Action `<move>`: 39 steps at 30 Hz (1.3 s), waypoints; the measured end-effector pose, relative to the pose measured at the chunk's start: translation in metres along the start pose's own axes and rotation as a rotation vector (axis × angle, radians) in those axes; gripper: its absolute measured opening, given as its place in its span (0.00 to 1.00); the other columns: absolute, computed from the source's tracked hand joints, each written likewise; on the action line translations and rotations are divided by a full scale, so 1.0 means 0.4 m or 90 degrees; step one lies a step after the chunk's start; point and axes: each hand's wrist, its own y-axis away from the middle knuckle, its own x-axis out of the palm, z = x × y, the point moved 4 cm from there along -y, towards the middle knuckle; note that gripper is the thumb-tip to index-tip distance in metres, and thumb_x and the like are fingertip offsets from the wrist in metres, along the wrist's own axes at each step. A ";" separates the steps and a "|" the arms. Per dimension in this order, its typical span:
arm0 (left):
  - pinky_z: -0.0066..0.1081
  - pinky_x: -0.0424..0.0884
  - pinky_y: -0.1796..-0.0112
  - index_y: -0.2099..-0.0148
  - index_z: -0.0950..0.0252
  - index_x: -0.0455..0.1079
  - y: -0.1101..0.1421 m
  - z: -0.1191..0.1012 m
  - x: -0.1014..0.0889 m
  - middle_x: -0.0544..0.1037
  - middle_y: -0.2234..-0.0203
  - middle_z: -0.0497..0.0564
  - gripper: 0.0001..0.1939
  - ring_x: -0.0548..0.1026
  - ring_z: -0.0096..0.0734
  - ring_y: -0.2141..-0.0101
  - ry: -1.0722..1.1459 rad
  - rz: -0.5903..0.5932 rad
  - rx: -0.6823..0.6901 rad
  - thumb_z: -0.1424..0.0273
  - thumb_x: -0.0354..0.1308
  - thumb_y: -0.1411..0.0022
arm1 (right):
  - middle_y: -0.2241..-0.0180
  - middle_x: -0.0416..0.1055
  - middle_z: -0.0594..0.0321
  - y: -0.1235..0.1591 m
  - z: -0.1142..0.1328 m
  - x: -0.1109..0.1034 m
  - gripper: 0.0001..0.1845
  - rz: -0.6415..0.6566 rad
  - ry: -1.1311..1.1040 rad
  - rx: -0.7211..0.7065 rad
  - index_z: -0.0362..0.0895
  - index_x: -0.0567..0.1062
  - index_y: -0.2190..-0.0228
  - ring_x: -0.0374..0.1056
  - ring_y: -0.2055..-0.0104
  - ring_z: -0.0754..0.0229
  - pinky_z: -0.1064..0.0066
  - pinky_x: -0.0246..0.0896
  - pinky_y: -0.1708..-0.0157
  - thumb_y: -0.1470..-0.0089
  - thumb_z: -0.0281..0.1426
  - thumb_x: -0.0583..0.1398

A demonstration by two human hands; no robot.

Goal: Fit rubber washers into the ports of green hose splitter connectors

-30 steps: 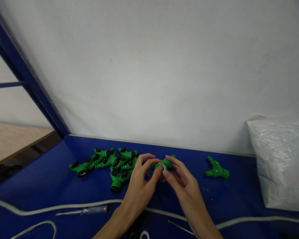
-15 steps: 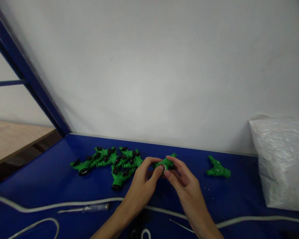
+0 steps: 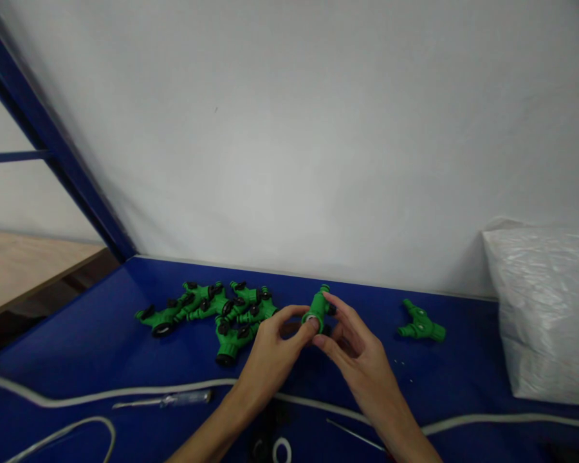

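Around the held fitting (image 3: pixel 318 307): pile (image 3: pixel 226 308) left, loose fitting (image 3: pixel 421 324) right, bag (image 3: pixel 545 315) farther right, cable (image 3: pixel 318 404) nearer. Left (image 3: pixel 282 337) and right (image 3: pixel 354 337) fingertips pinch it; bag contents unclear.
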 end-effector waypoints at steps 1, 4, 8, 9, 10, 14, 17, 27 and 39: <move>0.32 0.74 0.59 0.51 0.66 0.76 0.001 -0.004 -0.001 0.83 0.61 0.53 0.21 0.80 0.40 0.59 -0.009 0.004 0.008 0.56 0.60 0.37 | 0.72 0.71 0.68 0.000 -0.003 0.002 0.37 0.013 -0.005 0.005 0.49 0.69 0.40 0.63 0.73 0.62 0.69 0.63 0.70 0.49 0.42 0.69; 0.30 0.73 0.58 0.54 0.66 0.77 0.007 -0.016 -0.002 0.83 0.62 0.52 0.19 0.79 0.38 0.59 -0.026 0.007 0.036 0.56 0.60 0.37 | 0.63 0.74 0.64 0.001 -0.010 0.006 0.38 0.038 -0.040 0.031 0.51 0.67 0.39 0.64 0.73 0.64 0.70 0.63 0.70 0.49 0.40 0.69; 0.29 0.73 0.61 0.54 0.66 0.77 0.007 -0.013 0.002 0.82 0.63 0.53 0.20 0.79 0.38 0.61 -0.007 0.012 0.023 0.54 0.60 0.37 | 0.51 0.73 0.60 0.001 -0.009 0.012 0.38 0.040 -0.064 0.051 0.52 0.67 0.40 0.67 0.70 0.66 0.72 0.66 0.69 0.51 0.38 0.71; 0.29 0.73 0.62 0.54 0.66 0.77 0.006 -0.008 0.004 0.82 0.63 0.53 0.21 0.79 0.39 0.61 0.004 0.017 0.013 0.54 0.60 0.37 | 0.50 0.72 0.60 0.001 -0.007 0.013 0.38 0.035 -0.073 0.051 0.52 0.66 0.41 0.68 0.69 0.66 0.72 0.67 0.68 0.51 0.38 0.71; 0.30 0.73 0.62 0.54 0.66 0.77 0.004 -0.004 0.006 0.82 0.64 0.54 0.21 0.79 0.39 0.61 0.016 0.019 0.005 0.53 0.61 0.38 | 0.50 0.72 0.60 0.001 -0.006 0.013 0.38 0.028 -0.084 0.050 0.52 0.65 0.41 0.70 0.68 0.65 0.72 0.68 0.67 0.51 0.38 0.71; 0.33 0.76 0.59 0.51 0.65 0.73 0.004 0.010 0.009 0.80 0.61 0.54 0.21 0.79 0.39 0.60 0.097 0.004 -0.015 0.55 0.63 0.39 | 0.53 0.76 0.59 0.000 -0.001 0.010 0.39 -0.010 -0.125 0.049 0.50 0.64 0.43 0.72 0.67 0.63 0.70 0.71 0.62 0.53 0.39 0.72; 0.34 0.76 0.58 0.44 0.61 0.66 0.009 0.005 0.006 0.79 0.61 0.51 0.24 0.79 0.36 0.61 0.142 -0.001 0.006 0.57 0.63 0.39 | 0.53 0.77 0.55 -0.003 -0.006 0.005 0.36 -0.017 -0.105 0.053 0.47 0.69 0.47 0.73 0.61 0.60 0.67 0.71 0.57 0.55 0.41 0.72; 0.27 0.70 0.66 0.45 0.61 0.73 0.012 -0.007 -0.009 0.82 0.71 0.48 0.21 0.79 0.33 0.67 -0.096 -0.030 0.050 0.55 0.55 0.33 | 0.52 0.75 0.57 -0.004 -0.026 0.006 0.36 0.009 0.029 0.058 0.47 0.70 0.41 0.62 0.76 0.68 0.71 0.64 0.74 0.50 0.42 0.68; 0.30 0.74 0.62 0.56 0.59 0.65 0.022 0.017 0.021 0.84 0.67 0.48 0.11 0.82 0.34 0.66 -0.064 0.005 0.030 0.57 0.54 0.32 | 0.59 0.76 0.55 -0.013 -0.030 -0.031 0.25 -0.099 0.268 -0.076 0.44 0.74 0.49 0.72 0.67 0.56 0.61 0.70 0.60 0.49 0.35 0.60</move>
